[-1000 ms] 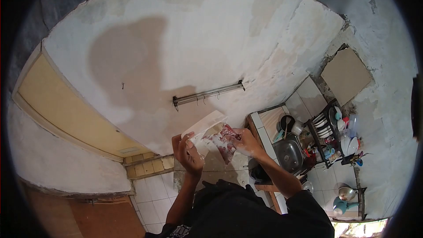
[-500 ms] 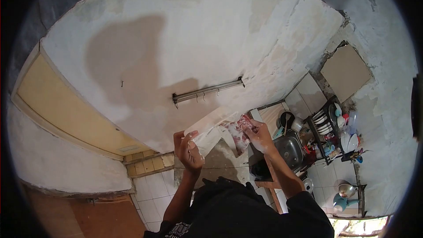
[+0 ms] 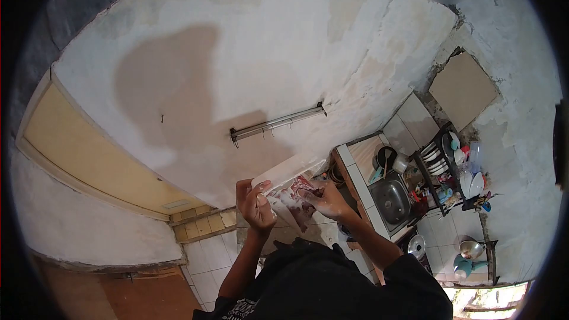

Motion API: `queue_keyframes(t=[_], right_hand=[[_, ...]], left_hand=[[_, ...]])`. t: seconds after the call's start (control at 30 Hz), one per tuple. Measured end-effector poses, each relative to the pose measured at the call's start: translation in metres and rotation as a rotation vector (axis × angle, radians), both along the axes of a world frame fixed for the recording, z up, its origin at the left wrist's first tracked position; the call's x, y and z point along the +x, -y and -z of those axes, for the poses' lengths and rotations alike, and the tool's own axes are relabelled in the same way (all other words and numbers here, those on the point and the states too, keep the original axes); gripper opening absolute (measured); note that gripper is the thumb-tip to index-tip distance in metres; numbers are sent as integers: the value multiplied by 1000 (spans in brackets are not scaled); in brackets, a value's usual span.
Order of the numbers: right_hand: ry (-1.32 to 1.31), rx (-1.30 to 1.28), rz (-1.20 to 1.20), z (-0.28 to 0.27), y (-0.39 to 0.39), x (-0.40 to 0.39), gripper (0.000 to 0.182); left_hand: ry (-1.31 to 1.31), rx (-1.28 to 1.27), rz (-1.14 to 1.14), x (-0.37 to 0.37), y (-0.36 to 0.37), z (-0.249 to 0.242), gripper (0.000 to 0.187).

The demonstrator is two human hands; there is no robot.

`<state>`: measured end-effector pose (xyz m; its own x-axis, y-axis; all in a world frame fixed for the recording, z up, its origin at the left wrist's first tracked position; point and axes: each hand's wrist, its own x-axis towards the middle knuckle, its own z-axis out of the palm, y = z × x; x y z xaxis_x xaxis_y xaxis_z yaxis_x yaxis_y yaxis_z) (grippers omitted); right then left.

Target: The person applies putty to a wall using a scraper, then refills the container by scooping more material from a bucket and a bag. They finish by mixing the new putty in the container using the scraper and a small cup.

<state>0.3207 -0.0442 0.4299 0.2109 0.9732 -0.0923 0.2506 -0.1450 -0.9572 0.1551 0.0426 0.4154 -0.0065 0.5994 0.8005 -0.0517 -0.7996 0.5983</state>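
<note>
Both of my hands are raised in front of my chest. My left hand (image 3: 256, 206) is closed around the left end of a long, pale, flat piece (image 3: 287, 170), which slants up to the right; its kind I cannot make out. My right hand (image 3: 329, 201) grips a crumpled red-and-white cloth (image 3: 301, 192), whose lower end hangs down. The cloth lies against or just in front of the pale piece. White, foam-like patches show on my fingers.
A metal sink (image 3: 391, 201) is set in the tiled counter on the right, beside a black pan (image 3: 385, 157) and a dish rack (image 3: 435, 163) with plates. A rail with hooks (image 3: 278, 124) is fixed to the wall ahead. A yellow door (image 3: 101, 148) stands at the left.
My right hand has moved left and down with the cloth, closer to my left hand. The pale piece shows more of its length on the right. My left hand is nearly still.
</note>
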Motion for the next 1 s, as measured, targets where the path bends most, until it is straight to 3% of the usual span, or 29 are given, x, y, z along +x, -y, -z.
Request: queue_keyframes(t=[0.07, 0.17, 0.23, 0.3, 0.33, 0.47, 0.67, 0.83, 1.0], right_hand=[[-273, -83, 38, -3, 2, 1, 24], [-173, 12, 47, -11, 9, 26, 23], [-263, 51, 122, -15, 13, 35, 19], [-71, 129, 258, -6, 15, 47, 17], [52, 50, 267, -3, 15, 51, 18], [61, 85, 317, -3, 11, 28, 26], [56, 70, 161, 12, 6, 12, 26], [144, -30, 110, -1, 6, 5, 26], [62, 93, 30, 15, 5, 9, 27]], left_hand=[[-17, 1, 16, -2, -1, 0, 25], [-25, -58, 8, -4, -2, 0, 26], [0, 24, -50, -4, -7, 4, 27], [15, 7, -40, -4, -6, 2, 28], [31, -7, -27, -4, -5, 1, 29], [-45, 41, -14, -3, 0, 0, 33], [-50, 15, -49, -5, 0, 8, 37], [-40, -72, -55, -6, 0, 3, 24], [58, -72, -9, 0, -8, 12, 23]])
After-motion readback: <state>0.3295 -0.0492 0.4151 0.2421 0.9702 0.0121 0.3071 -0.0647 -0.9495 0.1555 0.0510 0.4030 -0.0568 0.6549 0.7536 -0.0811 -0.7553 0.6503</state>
